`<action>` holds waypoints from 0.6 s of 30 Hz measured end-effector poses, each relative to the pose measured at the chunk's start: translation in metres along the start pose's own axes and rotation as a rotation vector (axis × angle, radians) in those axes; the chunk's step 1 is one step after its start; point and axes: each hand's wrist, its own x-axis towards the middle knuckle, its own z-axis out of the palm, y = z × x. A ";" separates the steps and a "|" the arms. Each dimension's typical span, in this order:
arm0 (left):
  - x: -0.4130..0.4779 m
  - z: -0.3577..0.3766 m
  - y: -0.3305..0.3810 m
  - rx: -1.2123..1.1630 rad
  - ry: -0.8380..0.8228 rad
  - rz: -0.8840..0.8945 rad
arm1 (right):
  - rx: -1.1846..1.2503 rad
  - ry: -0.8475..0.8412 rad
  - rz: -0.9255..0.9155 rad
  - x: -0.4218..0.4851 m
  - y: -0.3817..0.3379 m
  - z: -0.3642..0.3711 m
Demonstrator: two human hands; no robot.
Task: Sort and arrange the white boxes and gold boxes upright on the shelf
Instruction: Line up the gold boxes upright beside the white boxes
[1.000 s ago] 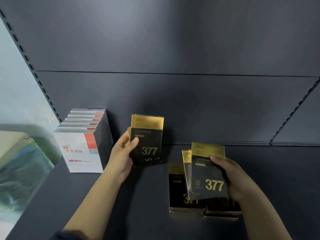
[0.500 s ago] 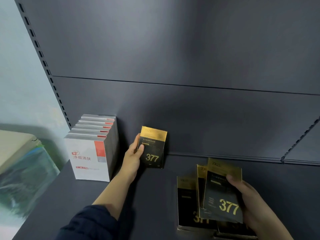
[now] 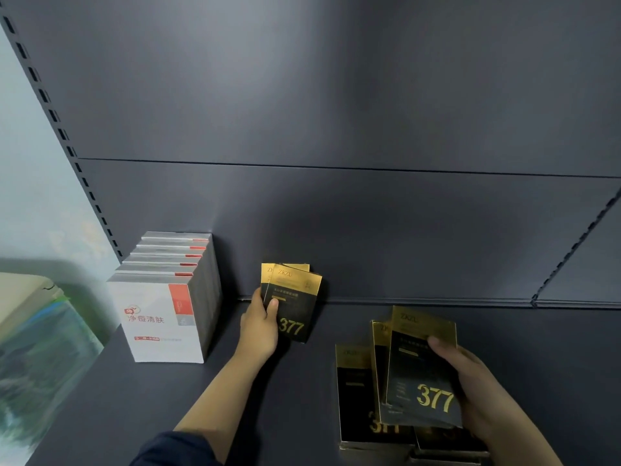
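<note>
The back box [image 3: 267, 275] is mostly hidden by the front box [image 3: 295, 299]. The flat boxes [image 3: 353, 395] are partly covered by the held boxes [image 3: 421, 375] and cut off at the bottom edge.

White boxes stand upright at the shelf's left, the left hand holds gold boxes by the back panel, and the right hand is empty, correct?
Not quite: the head view shows the right hand gripping fanned gold boxes above the flat gold boxes, not empty. The white boxes and the left hand holding upright gold boxes are as you said.
</note>
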 end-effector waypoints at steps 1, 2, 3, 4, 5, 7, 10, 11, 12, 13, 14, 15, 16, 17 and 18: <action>0.002 0.000 0.000 0.048 0.011 -0.049 | 0.005 0.003 0.003 -0.001 0.000 0.000; 0.002 0.000 0.000 0.042 0.011 -0.074 | 0.010 0.011 0.007 -0.001 0.000 0.000; 0.002 0.000 0.001 -0.016 -0.006 -0.059 | 0.018 0.017 0.014 -0.001 0.000 0.000; 0.000 0.000 0.001 -0.096 -0.018 -0.014 | 0.026 0.019 0.020 -0.002 0.000 0.000; -0.002 -0.001 0.001 -0.158 -0.014 0.035 | 0.031 0.018 0.024 -0.003 0.000 0.001; 0.000 -0.001 -0.003 -0.222 0.032 0.060 | 0.040 0.014 0.025 -0.004 -0.001 0.001; 0.003 0.001 -0.007 -0.279 0.091 0.066 | 0.069 0.014 0.029 -0.006 -0.003 0.001; 0.005 0.002 -0.009 -0.286 0.092 0.075 | 0.075 0.010 0.033 -0.006 -0.003 0.001; 0.006 0.001 -0.010 -0.286 0.087 0.064 | 0.078 0.004 0.038 -0.007 -0.004 0.001; 0.006 0.001 -0.010 -0.284 0.076 0.060 | 0.084 -0.006 0.039 -0.007 -0.004 0.001; 0.005 0.000 -0.008 -0.278 0.063 0.053 | 0.092 -0.020 0.037 -0.007 -0.004 0.000; 0.004 -0.002 -0.007 -0.270 0.044 0.041 | 0.094 -0.030 0.034 -0.007 -0.004 0.000; 0.002 -0.003 -0.007 -0.261 0.034 0.032 | 0.095 -0.040 0.028 -0.007 -0.004 0.000; 0.001 -0.003 -0.007 -0.255 0.027 0.027 | 0.098 -0.051 0.023 -0.008 -0.004 0.000; 0.001 -0.003 -0.009 -0.246 0.027 0.030 | 0.102 -0.059 0.019 -0.008 -0.005 -0.001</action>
